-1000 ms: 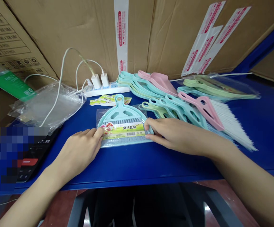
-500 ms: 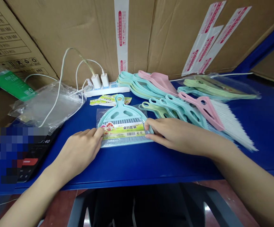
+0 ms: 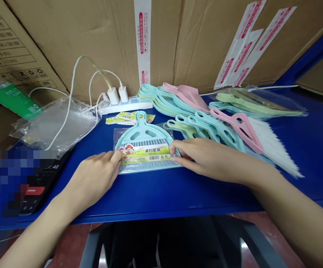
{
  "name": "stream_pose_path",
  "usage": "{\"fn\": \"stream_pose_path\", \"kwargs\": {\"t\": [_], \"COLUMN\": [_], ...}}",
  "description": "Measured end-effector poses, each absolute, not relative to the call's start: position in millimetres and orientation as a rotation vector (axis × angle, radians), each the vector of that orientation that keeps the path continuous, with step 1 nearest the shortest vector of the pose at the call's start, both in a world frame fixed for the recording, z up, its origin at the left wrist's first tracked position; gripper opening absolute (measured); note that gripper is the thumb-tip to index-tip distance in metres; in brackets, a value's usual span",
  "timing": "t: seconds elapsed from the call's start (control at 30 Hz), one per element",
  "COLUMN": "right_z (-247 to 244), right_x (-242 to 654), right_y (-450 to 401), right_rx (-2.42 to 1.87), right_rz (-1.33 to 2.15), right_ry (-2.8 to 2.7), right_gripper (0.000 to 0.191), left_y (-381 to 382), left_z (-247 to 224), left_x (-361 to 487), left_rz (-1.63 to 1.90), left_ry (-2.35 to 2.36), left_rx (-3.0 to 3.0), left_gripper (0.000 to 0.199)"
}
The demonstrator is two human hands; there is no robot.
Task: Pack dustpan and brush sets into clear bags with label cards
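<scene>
A light blue dustpan and brush set (image 3: 141,136) lies on the blue table in a clear plastic bag, its handle pointing away from me. Across its bristles runs a printed label card (image 3: 147,153) with red mushrooms at the left end. My left hand (image 3: 98,176) is closed on the set's left edge, thumb side against the card's end. My right hand (image 3: 196,158) pinches the right edge, with fingers at the other end of the card. The fingertips beneath the set are hidden.
Several hand brushes (image 3: 220,128) lie right of the set, with stacked dustpans (image 3: 175,98) behind. Bagged dustpans (image 3: 259,102) rest at the back right. Loose label cards (image 3: 128,118), a white power strip (image 3: 126,106), clear bags (image 3: 63,119) and a phone (image 3: 42,186) sit leftward. Cardboard boxes (image 3: 94,37) form the back.
</scene>
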State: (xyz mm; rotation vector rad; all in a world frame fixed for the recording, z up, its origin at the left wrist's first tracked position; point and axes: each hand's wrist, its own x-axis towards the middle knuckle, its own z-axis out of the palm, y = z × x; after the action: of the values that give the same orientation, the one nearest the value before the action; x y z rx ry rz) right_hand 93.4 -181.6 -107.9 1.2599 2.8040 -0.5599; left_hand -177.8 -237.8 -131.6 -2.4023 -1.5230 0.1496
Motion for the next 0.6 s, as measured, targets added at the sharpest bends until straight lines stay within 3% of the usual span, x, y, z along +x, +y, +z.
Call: {"fn": "stream_pose_path", "kwargs": {"t": [0.6], "right_z": [-109.9], "right_x": [93.3], "right_y": [-182.5], "right_rx": [1.231], "right_rz": [-0.475], "right_ry": [2.802], "right_gripper": [0.019], "left_y": [-237.0], "left_z": [-128.8], "left_x": [-175.9], "left_rz": [0.186], "left_ry": [-1.547], "left_rx": [-2.426], "left_gripper": [0.035]}}
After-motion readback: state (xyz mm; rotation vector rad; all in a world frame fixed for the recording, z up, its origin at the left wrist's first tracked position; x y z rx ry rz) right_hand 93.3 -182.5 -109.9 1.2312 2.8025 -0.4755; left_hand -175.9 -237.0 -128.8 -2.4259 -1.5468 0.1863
